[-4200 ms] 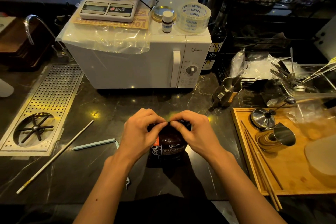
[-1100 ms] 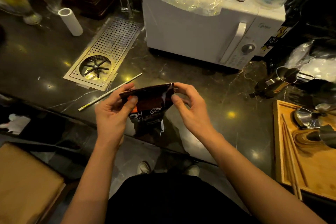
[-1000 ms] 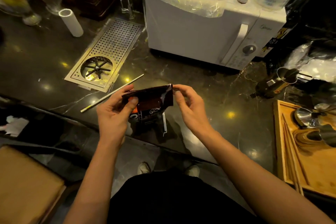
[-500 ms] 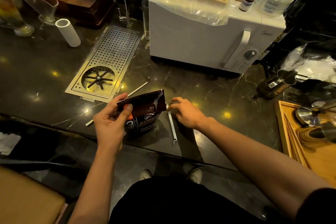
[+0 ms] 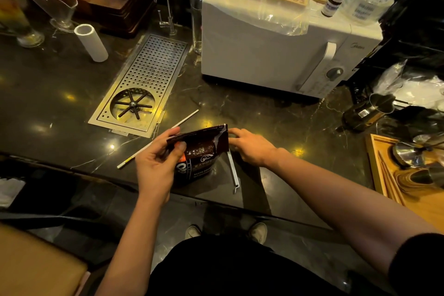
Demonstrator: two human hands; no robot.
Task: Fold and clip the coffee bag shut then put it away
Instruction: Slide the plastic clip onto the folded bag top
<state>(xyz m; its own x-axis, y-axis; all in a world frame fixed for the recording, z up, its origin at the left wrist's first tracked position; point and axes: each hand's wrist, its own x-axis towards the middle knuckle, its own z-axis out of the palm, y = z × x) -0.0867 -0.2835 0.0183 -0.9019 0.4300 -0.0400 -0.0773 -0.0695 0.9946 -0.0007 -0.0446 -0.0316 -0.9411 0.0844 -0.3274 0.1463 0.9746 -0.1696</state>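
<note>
Coffee bag (image 5: pixel 201 149) is being pinched at its folded top by left hand (image 5: pixel 156 163). Right hand (image 5: pixel 252 146) is resting fingers on white clip bar (image 5: pixel 233 168); grip unclear.

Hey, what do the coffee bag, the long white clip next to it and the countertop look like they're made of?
Coffee bag: glossy dark printed film, likely foil-lined, since a silvery inside shows at the folded corner.
White clip: looks like matte rigid plastic, a thin straight bar with a hooked end.
Countertop: polished dark stone, seemingly marble, with pale veins and mirror-like light reflections.
</note>
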